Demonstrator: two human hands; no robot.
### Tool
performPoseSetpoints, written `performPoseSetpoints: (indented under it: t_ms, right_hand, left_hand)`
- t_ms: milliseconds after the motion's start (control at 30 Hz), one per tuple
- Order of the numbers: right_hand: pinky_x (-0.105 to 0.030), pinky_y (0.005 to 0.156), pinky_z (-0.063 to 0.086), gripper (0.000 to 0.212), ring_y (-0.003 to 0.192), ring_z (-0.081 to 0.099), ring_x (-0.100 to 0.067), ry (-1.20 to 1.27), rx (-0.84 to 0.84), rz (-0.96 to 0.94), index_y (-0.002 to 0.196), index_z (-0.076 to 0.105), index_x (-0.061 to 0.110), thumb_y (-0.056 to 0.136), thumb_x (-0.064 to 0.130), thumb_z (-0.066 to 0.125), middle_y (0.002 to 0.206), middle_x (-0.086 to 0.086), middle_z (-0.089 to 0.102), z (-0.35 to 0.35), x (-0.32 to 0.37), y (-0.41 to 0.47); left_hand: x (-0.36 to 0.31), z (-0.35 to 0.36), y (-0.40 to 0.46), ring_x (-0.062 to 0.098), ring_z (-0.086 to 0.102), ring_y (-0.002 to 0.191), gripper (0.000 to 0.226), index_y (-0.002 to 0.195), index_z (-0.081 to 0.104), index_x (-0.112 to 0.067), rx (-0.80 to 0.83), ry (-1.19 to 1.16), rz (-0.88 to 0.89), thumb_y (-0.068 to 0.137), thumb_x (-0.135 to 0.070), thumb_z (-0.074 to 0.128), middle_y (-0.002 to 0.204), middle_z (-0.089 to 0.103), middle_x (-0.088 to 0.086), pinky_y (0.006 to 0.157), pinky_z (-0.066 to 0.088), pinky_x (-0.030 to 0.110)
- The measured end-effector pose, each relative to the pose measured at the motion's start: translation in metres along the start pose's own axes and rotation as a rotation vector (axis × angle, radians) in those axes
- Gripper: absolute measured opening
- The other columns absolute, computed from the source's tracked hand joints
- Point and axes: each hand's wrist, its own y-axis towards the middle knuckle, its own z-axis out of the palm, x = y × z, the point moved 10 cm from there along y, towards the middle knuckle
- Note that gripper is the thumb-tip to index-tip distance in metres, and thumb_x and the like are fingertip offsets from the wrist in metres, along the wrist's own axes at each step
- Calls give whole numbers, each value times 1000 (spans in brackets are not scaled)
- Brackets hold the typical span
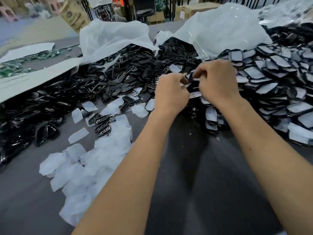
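My left hand [171, 94] and my right hand [216, 82] meet above the middle of a dark table [211, 175]. Between their fingertips they pinch one small black part with a white film [189, 77]. A few more film-backed pieces are stacked under my right palm. To the right lies a big heap of black parts with white film backing [274, 92]. A heap of bare black perforated parts [135, 73] lies behind and left of my hands. Peeled white film pieces [94, 163] are strewn at the lower left.
Glossy black shells [33, 109] are piled at the left. White plastic bags [115, 38] rise behind the heaps. A white sheet with green pieces [25, 61] lies far left. Cardboard boxes and furniture stand in the background.
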Motion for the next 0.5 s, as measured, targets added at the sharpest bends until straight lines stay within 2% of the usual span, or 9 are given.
performPoseSetpoints:
  t_ms: [200,300,400,500]
  right_hand:
    - [-40,88,56,32,102,68,-32,55,204,-104,101,81,23,84,8,58,103,-8,77,66,78,17]
    - [-42,87,59,20,99,68,-31,24,319,-94,99,78,20,86,12,65,103,-9,75,100,95,25]
    - [-45,83,61,17,97,69,-34,-55,340,-54,97,77,14,84,7,69,100,-11,74,119,98,34]
    - [-46,81,61,21,98,68,-37,-99,320,-15,102,76,10,84,0,69,102,-14,73,127,95,41]
  left_hand:
    - [60,-42,-2,36,67,95,25,94,78,-8,-33,141,-197,77,-8,60,93,76,14,80,55,42]
    - [87,-56,-4,35,67,99,24,95,79,-9,-3,211,-266,77,-8,62,96,76,13,83,54,40]
    - [103,-68,-7,33,65,101,29,97,78,-8,10,264,-282,77,-4,59,100,76,11,86,53,39]
    - [118,-81,-10,31,65,89,26,89,78,-8,-2,233,-320,75,0,57,92,75,10,80,56,40]
